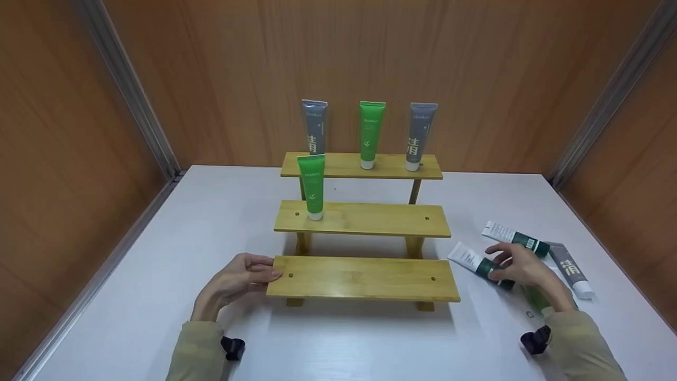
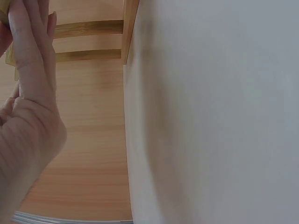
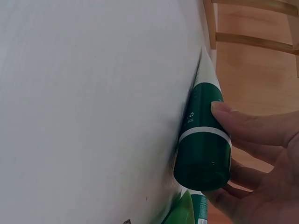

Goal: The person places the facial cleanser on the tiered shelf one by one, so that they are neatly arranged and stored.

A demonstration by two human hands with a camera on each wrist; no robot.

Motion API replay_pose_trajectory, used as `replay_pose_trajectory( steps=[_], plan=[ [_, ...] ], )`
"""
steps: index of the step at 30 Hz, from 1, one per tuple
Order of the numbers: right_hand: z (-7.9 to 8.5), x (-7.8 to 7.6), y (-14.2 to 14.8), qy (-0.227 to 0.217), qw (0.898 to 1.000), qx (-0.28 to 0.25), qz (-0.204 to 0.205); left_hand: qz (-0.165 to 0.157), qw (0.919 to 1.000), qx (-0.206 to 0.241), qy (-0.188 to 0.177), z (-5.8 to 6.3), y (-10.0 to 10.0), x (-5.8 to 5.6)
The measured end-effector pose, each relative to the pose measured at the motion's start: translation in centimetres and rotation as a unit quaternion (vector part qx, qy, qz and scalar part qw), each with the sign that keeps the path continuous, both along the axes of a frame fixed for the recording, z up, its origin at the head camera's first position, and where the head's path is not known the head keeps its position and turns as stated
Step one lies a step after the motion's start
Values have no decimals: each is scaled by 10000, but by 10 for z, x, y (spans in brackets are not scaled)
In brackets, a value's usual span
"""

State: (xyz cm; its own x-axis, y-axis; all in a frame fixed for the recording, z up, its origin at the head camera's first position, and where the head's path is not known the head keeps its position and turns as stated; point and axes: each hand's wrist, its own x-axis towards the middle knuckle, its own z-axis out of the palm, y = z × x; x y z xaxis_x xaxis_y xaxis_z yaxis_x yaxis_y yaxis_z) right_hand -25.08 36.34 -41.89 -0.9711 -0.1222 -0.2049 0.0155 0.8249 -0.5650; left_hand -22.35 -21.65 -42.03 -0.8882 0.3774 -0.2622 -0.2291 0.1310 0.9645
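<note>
My left hand (image 1: pixel 238 278) grips the left end of the lowest step of a three-tier wooden display stand (image 1: pixel 365 278); the left wrist view shows the hand (image 2: pixel 32 93) at its edge. On the right, my right hand (image 1: pixel 521 267) pinches a white and dark green squeeze tube (image 1: pixel 468 257) lying on the table. Its thumb sits on the green part of the tube (image 3: pixel 203 112) in the right wrist view, with some fingertips hidden behind. A second white and green tube (image 1: pixel 500 233), a grey tube (image 1: pixel 571 270) and a partly covered green tube (image 1: pixel 537 299) lie close by.
On the top tier stand a grey-blue tube (image 1: pixel 316 127), a green tube (image 1: pixel 372 132) and another grey-blue tube (image 1: pixel 420 135). Another green tube (image 1: pixel 313 185) stands at the left of the middle tier. Wooden walls (image 1: pixel 370 53) enclose the white table (image 1: pixel 222 211).
</note>
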Motion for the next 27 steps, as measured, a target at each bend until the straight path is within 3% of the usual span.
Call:
replay_pose_trajectory(
  steps=[9,27],
  plan=[
    [-4,-1,2,-156,9998,-107,112,40,10000,-67,6,0,-1,0],
    [-10,4,3,321,9992,-223,80,68,9999,-113,50,-2,-2,0]
  ],
)
